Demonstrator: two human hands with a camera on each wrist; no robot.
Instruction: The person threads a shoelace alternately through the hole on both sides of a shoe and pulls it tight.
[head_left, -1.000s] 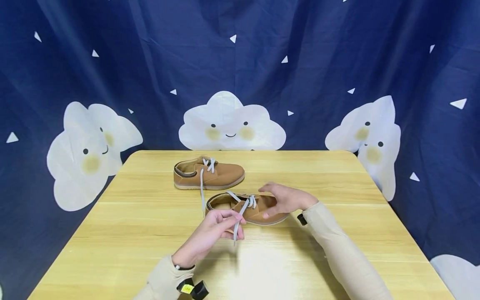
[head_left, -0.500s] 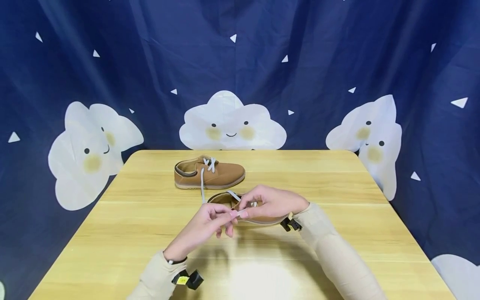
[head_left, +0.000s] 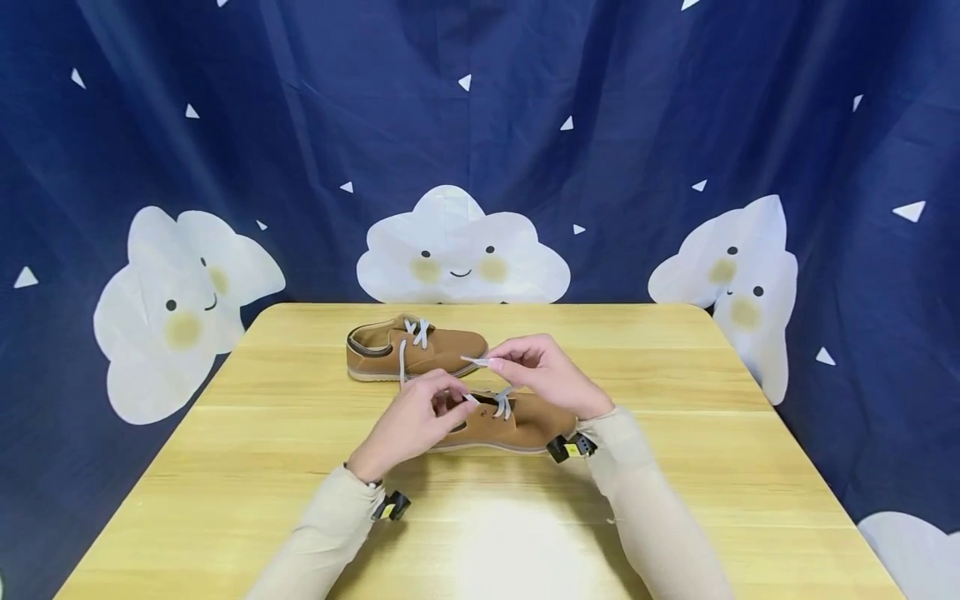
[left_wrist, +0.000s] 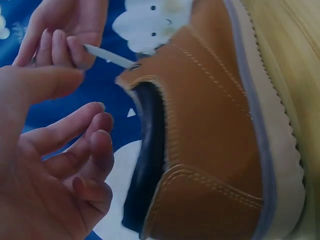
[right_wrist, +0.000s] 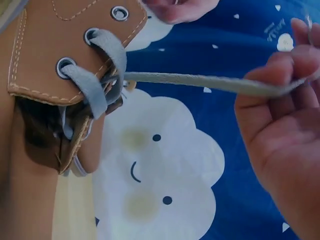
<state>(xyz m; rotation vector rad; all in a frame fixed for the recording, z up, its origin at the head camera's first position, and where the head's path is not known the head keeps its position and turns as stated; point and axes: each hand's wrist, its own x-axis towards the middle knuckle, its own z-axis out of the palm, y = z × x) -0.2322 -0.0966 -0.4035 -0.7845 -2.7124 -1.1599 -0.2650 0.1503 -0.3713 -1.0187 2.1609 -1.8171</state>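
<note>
A tan lace-up shoe with grey laces lies near the middle of the table, toe to the right. Between its thumb and fingers, my right hand pinches a shoelace that runs up from the tongue. The lace's free end sticks out leftward. Over the shoe's opening is my left hand, its fingers loosely bent and thumb apart from them. Close to its thumb, a short lace end pokes out of an eyelet. In the left wrist view no lace lies between those fingers.
A matching tan shoe stands just behind, one lace hanging toward the viewer. Both are on a light wooden table. Beyond its edges hangs a dark blue curtain with white clouds.
Both hands were together over the near shoe's side. My right hand has risen away with the lace, and my left hand has shifted slightly up to the shoe's opening.
</note>
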